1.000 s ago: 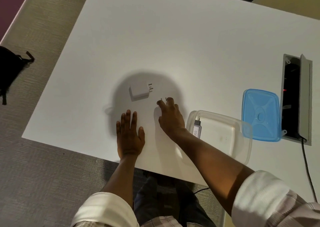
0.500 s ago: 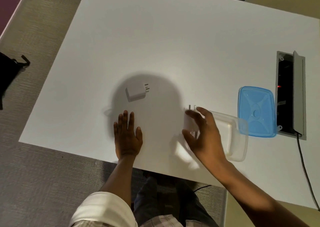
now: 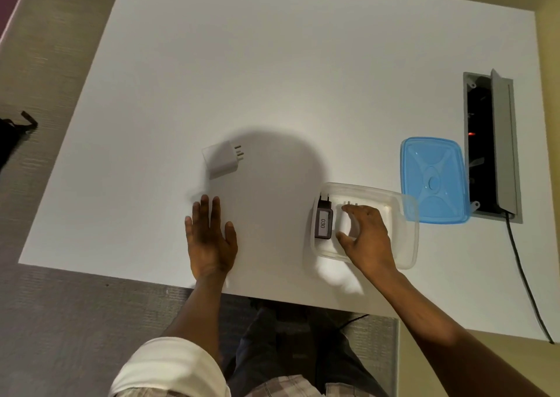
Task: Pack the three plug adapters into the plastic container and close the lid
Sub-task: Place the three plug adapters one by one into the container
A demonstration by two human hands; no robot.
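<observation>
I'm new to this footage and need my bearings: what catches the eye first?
The right hand is inside the clear container near the table's front edge, gripping a white adapter beside a dark adapter already there. The blue lid lies just right of it, and a third adapter sits alone above the flat left hand.

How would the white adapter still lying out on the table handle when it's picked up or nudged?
The white adapter looks like a rigid, boxy block lying flat, so it should slide rather than roll. Its smooth casing may be slightly slippery. The prongs stick out of one end; gripping the flat sides seems easier.
</observation>
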